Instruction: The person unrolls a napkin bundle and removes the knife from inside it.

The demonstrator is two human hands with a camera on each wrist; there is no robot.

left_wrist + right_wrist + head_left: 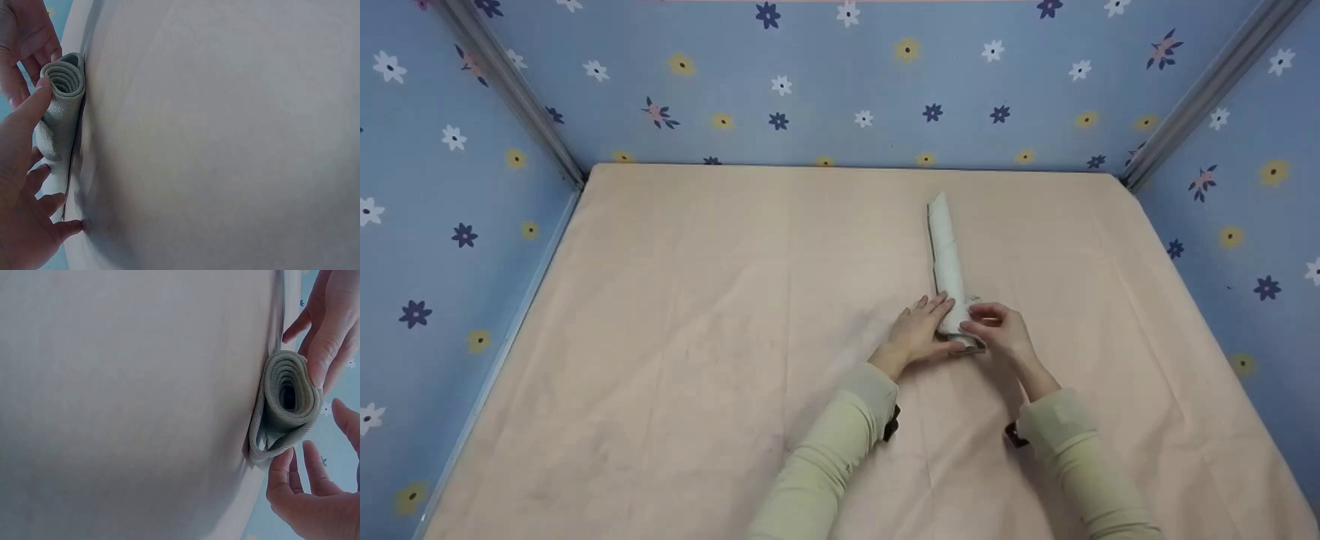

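Note:
A pale grey-green rolled-up cloth [946, 255] lies lengthwise on the table, its spiral end toward me. In the right wrist view the roll [289, 402] shows many wound layers and a looser outer layer hanging around one side. My left hand [916, 334] rests against the roll's left side near its near end, fingers spread and thumb on the roll. On the other side, my right hand [1001, 330] touches the roll with its fingertips. The right wrist view shows that hand [315, 500] with fingers at the outer layer and thumb apart from it.
A peach cloth [697, 315] covers the table, with some creases and shadows. Blue flowered walls [840, 82] enclose the back and sides, with grey posts [521, 90] at the back corners. Wrist straps show at both pale green sleeves [817, 465].

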